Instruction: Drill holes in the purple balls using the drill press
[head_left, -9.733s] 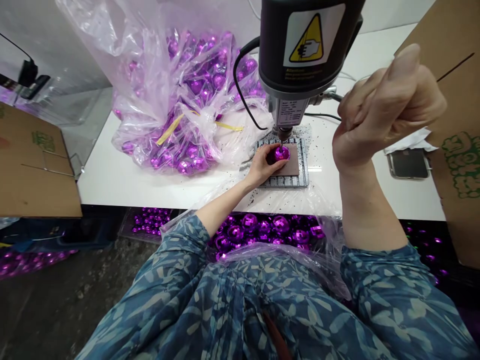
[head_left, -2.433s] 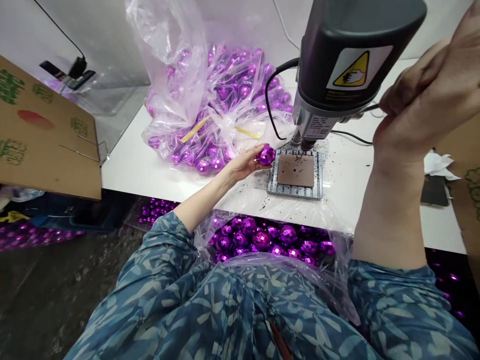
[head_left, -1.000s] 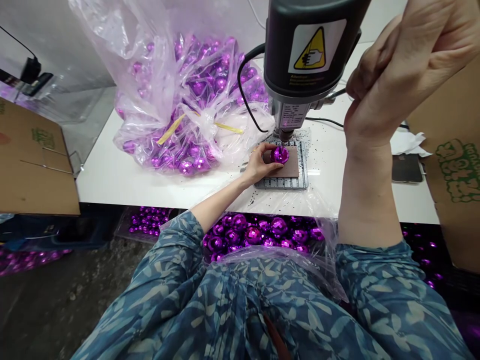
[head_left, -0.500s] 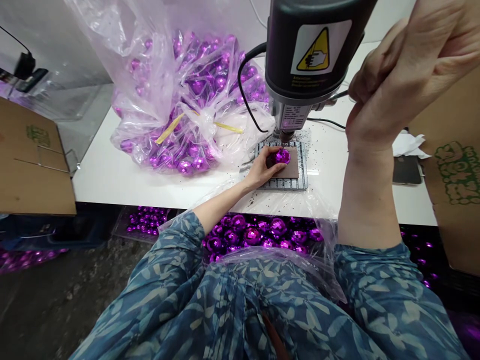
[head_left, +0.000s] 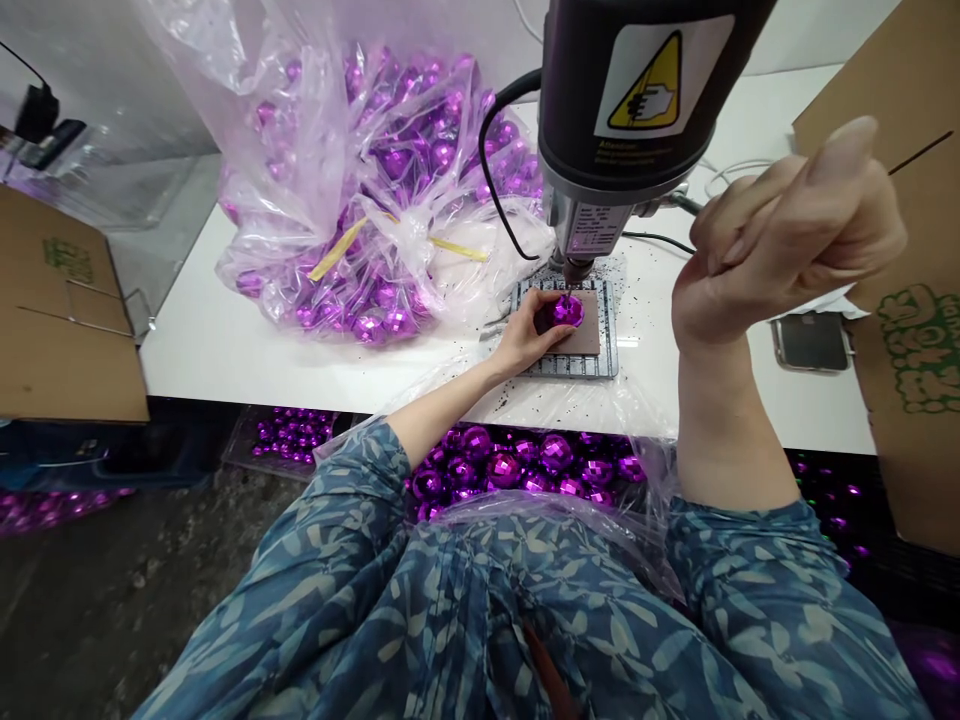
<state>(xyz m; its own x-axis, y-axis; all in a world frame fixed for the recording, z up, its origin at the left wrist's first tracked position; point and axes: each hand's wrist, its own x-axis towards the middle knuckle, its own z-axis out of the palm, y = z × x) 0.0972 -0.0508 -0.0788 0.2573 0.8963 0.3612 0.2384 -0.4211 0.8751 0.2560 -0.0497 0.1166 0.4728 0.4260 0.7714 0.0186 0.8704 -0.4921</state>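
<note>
Under the drill press (head_left: 645, 110), my left hand (head_left: 525, 335) pinches a shiny purple mirror ball (head_left: 568, 310) between thumb and fingers. The ball rests on a brown board (head_left: 581, 340) over the grey slotted base plate (head_left: 609, 355). Right above it is the drill bit (head_left: 568, 294), its tip at the top of the ball; whether it has gone in, I cannot make out. My right hand (head_left: 787, 235) is closed round the end of the press's feed lever (head_left: 684, 203), at the right of the motor head.
A clear bag of purple balls (head_left: 390, 200) with a yellow tie lies left of the press. More purple balls (head_left: 517, 468) fill a plastic-lined container below the table edge. A phone (head_left: 812, 342) lies at right, beside a cardboard box (head_left: 919, 330). Another box (head_left: 67, 310) stands left.
My right hand has come down and toward me with the lever, and the drill bit sits lower, at the ball. My left hand still holds the ball in place.
</note>
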